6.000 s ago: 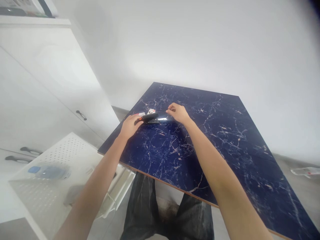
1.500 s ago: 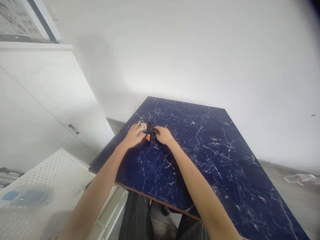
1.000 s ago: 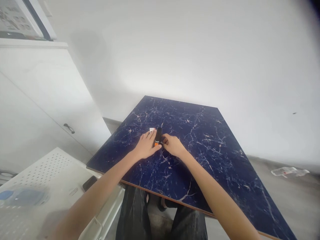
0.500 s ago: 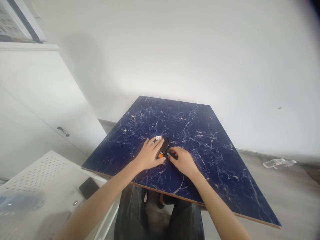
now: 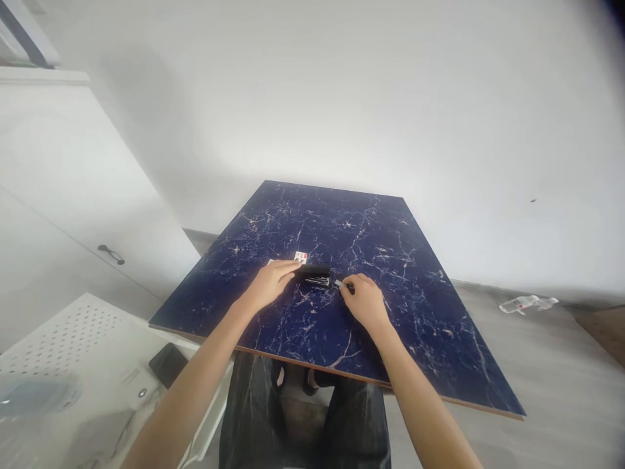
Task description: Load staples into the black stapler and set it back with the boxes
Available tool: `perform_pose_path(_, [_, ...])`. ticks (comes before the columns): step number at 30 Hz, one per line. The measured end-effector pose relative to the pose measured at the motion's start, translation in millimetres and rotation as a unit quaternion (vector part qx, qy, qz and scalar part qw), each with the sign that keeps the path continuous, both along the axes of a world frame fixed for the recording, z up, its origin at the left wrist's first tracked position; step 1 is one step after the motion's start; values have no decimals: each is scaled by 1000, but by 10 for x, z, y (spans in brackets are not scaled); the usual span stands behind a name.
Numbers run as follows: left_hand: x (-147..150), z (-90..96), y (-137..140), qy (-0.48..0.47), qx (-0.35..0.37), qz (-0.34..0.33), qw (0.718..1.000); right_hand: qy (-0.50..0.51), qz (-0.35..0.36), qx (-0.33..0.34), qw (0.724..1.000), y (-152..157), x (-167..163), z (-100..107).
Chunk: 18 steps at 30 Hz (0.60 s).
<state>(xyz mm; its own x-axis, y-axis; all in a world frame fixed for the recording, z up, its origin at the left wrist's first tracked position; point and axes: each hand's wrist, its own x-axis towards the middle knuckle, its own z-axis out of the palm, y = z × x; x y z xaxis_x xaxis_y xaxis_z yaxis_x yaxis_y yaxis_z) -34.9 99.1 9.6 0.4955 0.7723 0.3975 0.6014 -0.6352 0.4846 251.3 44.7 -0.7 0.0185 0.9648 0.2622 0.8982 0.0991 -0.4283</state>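
Note:
A black stapler (image 5: 315, 270) lies crosswise over the blue marbled tabletop (image 5: 342, 228), its metal underside or inner track partly showing towards me. The fingers of my left hand (image 5: 267, 285) close round its left end. My right hand (image 5: 364, 298) pinches a small black and grey piece (image 5: 339, 284) right beside the stapler's right end. Whether that piece is joined to the stapler I cannot tell. Just behind my left fingertips is a small white box (image 5: 301, 256) with red and dark print, partly covered by them.
To the left stands a white perforated surface (image 5: 88, 332) with a dark phone (image 5: 168, 365) and a clear plastic bottle (image 5: 39, 394). A white cabinet (image 5: 88, 176) rises behind it. Clear plastic bottles (image 5: 527, 303) lie on the floor at the right.
The stapler has turned from slanting away to lying crosswise. My left hand has shifted left to its end, and my right hand has drawn slightly rightwards with the small piece.

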Motion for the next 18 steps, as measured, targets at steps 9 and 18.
perform_pose_path(9, [-4,-97,101,-27,14,32,999,129,96,-13,987,10,-71,69])
perform_pose_path(18, [-27,-186,179,-24,20,40,999,206,76,-31,975,69,-228,-42])
